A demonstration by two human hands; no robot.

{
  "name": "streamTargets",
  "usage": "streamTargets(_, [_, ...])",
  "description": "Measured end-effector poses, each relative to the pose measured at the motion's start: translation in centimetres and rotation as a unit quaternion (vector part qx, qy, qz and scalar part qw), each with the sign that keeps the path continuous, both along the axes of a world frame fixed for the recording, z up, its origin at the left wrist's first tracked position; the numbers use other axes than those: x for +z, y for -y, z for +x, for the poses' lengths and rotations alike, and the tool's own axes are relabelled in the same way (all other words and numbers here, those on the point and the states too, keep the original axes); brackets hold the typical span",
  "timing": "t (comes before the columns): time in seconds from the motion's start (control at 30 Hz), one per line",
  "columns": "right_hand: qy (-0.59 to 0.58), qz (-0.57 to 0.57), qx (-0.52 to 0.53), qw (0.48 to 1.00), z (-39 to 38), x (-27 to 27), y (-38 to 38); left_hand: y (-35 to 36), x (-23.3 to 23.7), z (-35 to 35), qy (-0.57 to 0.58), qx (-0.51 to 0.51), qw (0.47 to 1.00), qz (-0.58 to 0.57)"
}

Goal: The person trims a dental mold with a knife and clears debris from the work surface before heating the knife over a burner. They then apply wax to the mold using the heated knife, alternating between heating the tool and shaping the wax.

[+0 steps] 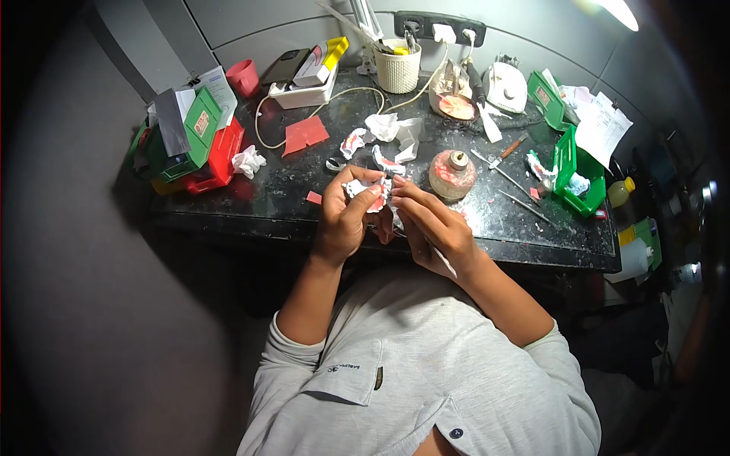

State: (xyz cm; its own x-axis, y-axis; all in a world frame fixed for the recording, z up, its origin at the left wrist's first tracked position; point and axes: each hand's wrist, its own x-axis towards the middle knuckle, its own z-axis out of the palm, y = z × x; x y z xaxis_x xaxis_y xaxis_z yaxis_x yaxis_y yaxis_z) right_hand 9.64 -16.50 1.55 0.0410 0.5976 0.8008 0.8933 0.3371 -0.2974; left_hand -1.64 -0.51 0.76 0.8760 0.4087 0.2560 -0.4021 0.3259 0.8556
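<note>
A white plaster dental model [356,187] with pink wax on it is gripped in my left hand [340,220], near the front edge of the bench. My right hand [445,228] meets it from the right, fingertips at the model's side. A thin light-coloured tool handle [445,263] sticks out below my right hand, whose fingers are curled round it. The tool's working end is hidden. Just beyond my hands lie two more plaster models with pink wax, one [388,161] close by and another [353,143] further left.
A glass spirit burner [453,175] stands right of my hands. Metal instruments [525,207] and a wooden-handled knife [508,152] lie beyond it. A red wax sheet [306,135] is at the left. Green boxes [579,182], a red bin [220,156] and a pen cup [398,70] surround the work area.
</note>
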Motion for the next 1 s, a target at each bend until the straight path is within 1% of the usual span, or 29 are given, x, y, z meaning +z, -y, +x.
streamTargets(0.03, [-0.012,0.016,-0.011,1.0,-0.2,0.0,0.1,-0.1,0.0,0.0,-0.002,-0.019,1.0,-0.008])
streamTargets(0.1, [-0.023,0.033,-0.022,0.999,-0.4,0.4,0.3,0.0,0.3,-0.1,-0.004,-0.015,1.0,-0.005])
streamTargets(0.17, [-0.042,0.093,-0.062,0.993,-0.4,1.2,0.4,0.1,0.4,0.0,-0.006,-0.011,1.0,-0.004])
streamTargets(0.2, [-0.042,0.093,-0.062,0.993,-0.4,1.3,0.4,0.1,0.4,0.0,-0.004,-0.014,1.0,0.0])
streamTargets(0.27, [-0.062,0.089,-0.094,0.99,-0.4,1.4,0.6,0.1,0.2,0.1,-0.002,-0.017,1.0,0.002])
streamTargets(0.33, [-0.06,0.096,-0.093,0.989,-0.4,1.7,0.5,0.1,0.1,0.2,-0.009,-0.003,0.998,0.059])
streamTargets(0.37, [-0.071,0.094,-0.091,0.989,-0.4,1.8,0.6,0.2,0.2,0.2,-0.009,-0.003,0.998,0.06])
streamTargets(0.43, [-0.083,0.091,-0.088,0.988,-0.3,1.6,0.7,0.8,1.0,0.2,-0.018,0.044,0.995,0.084])
streamTargets(0.5, [-0.117,0.057,-0.045,0.99,-0.1,1.3,0.9,0.6,0.4,0.5,-0.005,0.058,0.995,0.087])
streamTargets(0.53, [-0.118,0.056,-0.045,0.99,-0.1,1.4,1.0,0.5,0.1,0.6,0.009,0.07,0.994,0.089])
streamTargets(0.57, [-0.108,0.044,-0.028,0.993,-0.1,1.5,1.1,0.4,-0.2,0.7,0.008,0.07,0.994,0.088])
streamTargets(0.63, [-0.094,0.02,0.004,0.995,0.0,1.7,1.2,0.1,-0.4,0.6,0.003,0.056,0.991,0.122])
streamTargets(0.73, [-0.085,-0.002,0.014,0.996,0.3,1.4,1.2,0.7,0.2,0.5,-0.004,0.084,0.985,0.153])
streamTargets(0.83, [-0.094,-0.012,0.004,0.996,0.3,1.1,1.3,1.0,0.8,0.4,-0.012,0.09,0.98,0.176])
streamTargets(0.87, [-0.095,-0.013,0.004,0.995,0.3,1.0,1.3,0.9,0.6,0.3,-0.013,0.089,0.98,0.175])
streamTargets(0.93, [-0.093,-0.018,-0.004,0.995,0.4,0.8,1.2,0.5,0.2,0.1,-0.029,0.083,0.974,0.209])
streamTargets(1.0, [-0.093,-0.025,-0.003,0.995,0.3,1.0,1.3,0.7,0.2,0.2,-0.027,0.089,0.973,0.209])
